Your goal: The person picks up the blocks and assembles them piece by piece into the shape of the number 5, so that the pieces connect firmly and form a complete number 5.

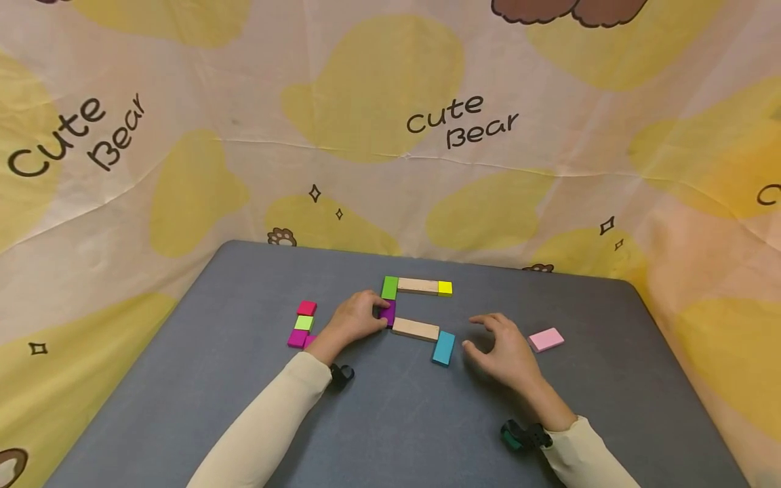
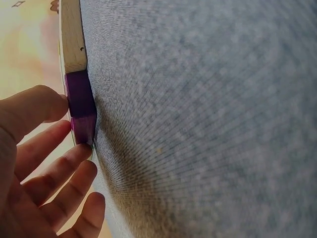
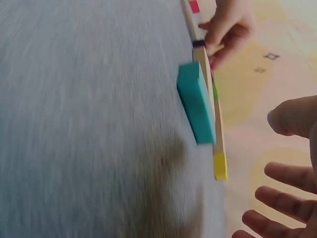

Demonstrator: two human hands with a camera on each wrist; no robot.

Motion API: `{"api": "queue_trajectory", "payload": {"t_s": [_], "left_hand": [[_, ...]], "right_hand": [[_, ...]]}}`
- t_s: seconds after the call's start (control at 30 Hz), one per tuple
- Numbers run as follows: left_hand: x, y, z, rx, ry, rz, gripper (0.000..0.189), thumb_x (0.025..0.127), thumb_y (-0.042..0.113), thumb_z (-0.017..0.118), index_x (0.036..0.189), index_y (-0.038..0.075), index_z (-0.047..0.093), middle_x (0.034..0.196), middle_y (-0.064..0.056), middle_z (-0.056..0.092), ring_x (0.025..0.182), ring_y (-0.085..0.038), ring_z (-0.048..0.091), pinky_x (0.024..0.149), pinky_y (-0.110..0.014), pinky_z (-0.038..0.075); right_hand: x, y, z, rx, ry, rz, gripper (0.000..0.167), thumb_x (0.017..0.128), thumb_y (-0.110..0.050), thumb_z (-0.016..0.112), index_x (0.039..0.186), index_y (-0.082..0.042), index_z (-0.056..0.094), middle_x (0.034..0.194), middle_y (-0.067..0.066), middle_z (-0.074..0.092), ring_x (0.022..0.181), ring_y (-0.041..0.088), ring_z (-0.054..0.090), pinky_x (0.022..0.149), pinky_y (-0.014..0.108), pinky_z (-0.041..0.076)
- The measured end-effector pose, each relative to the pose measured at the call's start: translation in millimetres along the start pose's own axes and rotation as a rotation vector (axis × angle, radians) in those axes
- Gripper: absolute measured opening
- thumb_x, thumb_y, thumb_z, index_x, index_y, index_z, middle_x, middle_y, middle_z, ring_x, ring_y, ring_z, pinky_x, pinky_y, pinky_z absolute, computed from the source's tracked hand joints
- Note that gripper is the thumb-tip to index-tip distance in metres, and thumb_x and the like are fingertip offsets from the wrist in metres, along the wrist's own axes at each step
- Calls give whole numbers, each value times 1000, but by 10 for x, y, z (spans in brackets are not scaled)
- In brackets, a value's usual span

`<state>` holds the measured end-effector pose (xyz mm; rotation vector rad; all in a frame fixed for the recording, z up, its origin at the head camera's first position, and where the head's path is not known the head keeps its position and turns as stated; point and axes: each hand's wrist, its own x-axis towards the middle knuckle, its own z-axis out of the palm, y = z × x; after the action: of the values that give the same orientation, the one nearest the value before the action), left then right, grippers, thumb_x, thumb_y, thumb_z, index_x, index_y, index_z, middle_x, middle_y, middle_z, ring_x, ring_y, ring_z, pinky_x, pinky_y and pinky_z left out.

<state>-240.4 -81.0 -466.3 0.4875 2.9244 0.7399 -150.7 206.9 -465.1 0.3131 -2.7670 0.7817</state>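
My left hand (image 1: 356,317) pinches a flat purple block (image 1: 388,314) between thumb and fingertips, low on the table. One end of the purple block meets a green block (image 1: 390,287), and a plain wooden block (image 1: 416,329) runs off to the right from its near end. A blue block (image 1: 443,348) lies slanted at that wooden block's right end. Just right of the blue block, my right hand (image 1: 503,349) hovers with fingers spread and holds nothing. In the left wrist view the thumb presses the purple block (image 2: 80,96) on one side.
Behind, another wooden block (image 1: 417,286) joins the green block to a yellow block (image 1: 445,289). At left lie a red block (image 1: 307,308), a lime block (image 1: 304,323) and magenta blocks (image 1: 297,338), one partly hidden by the left wrist. A pink block (image 1: 546,339) lies far right.
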Motion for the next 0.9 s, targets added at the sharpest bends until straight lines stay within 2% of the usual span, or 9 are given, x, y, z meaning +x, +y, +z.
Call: {"api": "queue_trajectory", "payload": {"t_s": [0.13,0.33,0.5,0.7,0.9], "left_hand": [[-4,-8,-4,2,4,-2,31,79,23,77,108,13,75,107,-6,68,99,-22,63,86,-40,51],[-6,-14,-9,0,-4,-10,32,79,23,77,109,13,75,109,-7,67,102,-23,63,88,-41,51],[-4,-21,-15,2,-10,-19,33,79,24,77,110,14,74,109,-6,67,102,-23,62,87,-41,52],[0,-17,-18,-6,-2,-20,32,79,24,77,110,14,74,109,-7,68,101,-23,63,86,-41,52],[-13,-1,-22,-11,-6,-22,33,79,24,77,110,15,74,108,-6,67,100,-23,62,85,-41,52]], "right_hand": [[-28,108,-101,-15,28,37,43,79,-30,76,116,-10,67,115,12,64,103,33,59,80,51,51],[-68,308,-239,-22,72,43,43,79,-27,77,115,-7,67,111,15,64,91,33,60,74,48,50],[-102,438,-350,-22,74,88,46,80,-31,77,116,-5,66,108,19,63,83,31,61,71,48,50],[-139,581,-455,-38,113,109,45,80,-32,77,113,-3,68,111,22,63,96,40,58,78,57,47],[-205,705,-514,-109,115,185,53,78,-41,76,115,-5,66,116,26,60,105,49,51,82,63,42]]}}
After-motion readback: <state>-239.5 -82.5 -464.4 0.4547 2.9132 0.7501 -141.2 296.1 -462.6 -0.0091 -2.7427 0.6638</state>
